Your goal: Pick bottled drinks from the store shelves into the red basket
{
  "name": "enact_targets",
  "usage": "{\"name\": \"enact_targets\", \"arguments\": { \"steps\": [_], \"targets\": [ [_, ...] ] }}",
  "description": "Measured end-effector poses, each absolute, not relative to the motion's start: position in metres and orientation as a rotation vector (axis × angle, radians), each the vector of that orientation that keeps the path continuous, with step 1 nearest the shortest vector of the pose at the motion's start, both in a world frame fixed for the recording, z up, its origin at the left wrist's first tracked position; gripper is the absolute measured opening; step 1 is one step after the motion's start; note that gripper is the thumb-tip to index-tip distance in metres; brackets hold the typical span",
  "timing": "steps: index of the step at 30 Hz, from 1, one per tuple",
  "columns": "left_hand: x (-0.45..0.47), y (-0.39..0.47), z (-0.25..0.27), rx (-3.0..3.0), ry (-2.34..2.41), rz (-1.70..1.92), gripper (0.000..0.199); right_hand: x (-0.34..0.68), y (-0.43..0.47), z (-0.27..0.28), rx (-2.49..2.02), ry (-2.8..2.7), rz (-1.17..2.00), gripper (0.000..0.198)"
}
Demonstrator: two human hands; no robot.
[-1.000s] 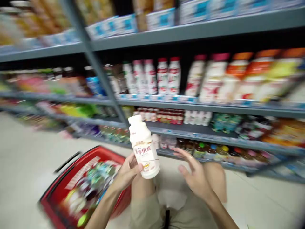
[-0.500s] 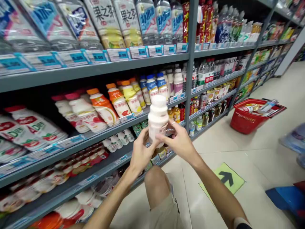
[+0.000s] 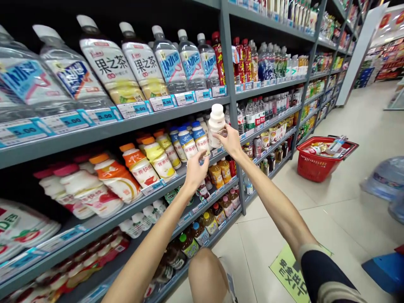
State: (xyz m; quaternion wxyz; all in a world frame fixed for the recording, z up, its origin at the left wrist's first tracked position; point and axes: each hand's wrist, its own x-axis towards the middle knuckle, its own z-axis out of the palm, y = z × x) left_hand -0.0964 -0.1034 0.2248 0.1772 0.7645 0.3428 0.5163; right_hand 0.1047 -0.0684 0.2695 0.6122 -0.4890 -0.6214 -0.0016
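A white-capped drink bottle (image 3: 216, 122) stands upright in my right hand (image 3: 231, 141), whose thumb and fingers wrap its lower half. It is at the front of the middle shelf, beside a row of blue-capped drink bottles (image 3: 199, 136). My left hand (image 3: 196, 169) is apart from the held bottle, fingers bent and spread, with nothing visible in it. Its fingertips are in front of the lower part of the nearest blue-capped bottle; whether they touch it I cannot tell. Further left, yellow bottles (image 3: 159, 158) and orange-capped bottles (image 3: 141, 164) lean back on the same shelf.
Large bottles (image 3: 135, 63) fill the shelf above, over a price-tag rail (image 3: 132, 110). Below are small juice bottles (image 3: 210, 222). A grey shelf post (image 3: 232, 84) rises right of the held bottle. On the floor are a red shopping basket (image 3: 318, 168) and plastic-wrapped water jugs (image 3: 386, 179).
The bottle has moved from between both hands toward the middle shelf, now in my right hand alone. My left hand has let go of it. The view has tilted up.
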Motion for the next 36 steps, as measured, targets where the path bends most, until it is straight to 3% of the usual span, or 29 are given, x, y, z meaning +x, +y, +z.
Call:
{"name": "enact_targets", "arguments": {
  "steps": [16, 20, 24, 27, 30, 36],
  "targets": [
    [-0.140, -0.090, 0.203, 2.082, 1.208, 1.506, 0.029, 0.102, 0.008, 0.232, -1.273, -1.454, 0.117, 0.063],
    [-0.143, -0.074, 0.205, 2.120, 1.378, 1.633, 0.036, 0.098, 0.011, 0.231, -1.341, -1.481, 0.056, 0.051],
    [-0.138, -0.055, 0.217, 2.061, 1.659, 1.369, 0.056, 0.095, 0.013, 0.229, -1.397, -1.495, 0.017, 0.044],
    [-0.138, -0.043, 0.229, 2.042, 1.889, 1.054, 0.044, 0.097, 0.015, 0.227, -1.407, -1.503, -0.003, 0.039],
    [-0.140, -0.035, 0.236, 2.059, 1.930, 1.003, 0.031, 0.099, 0.018, 0.227, -1.419, -1.512, -0.013, 0.033],
    [-0.149, -0.039, 0.229, 2.165, 1.893, 1.068, 0.038, 0.095, 0.009, 0.223, -1.374, -1.473, -0.058, 0.032]
  ]
}}
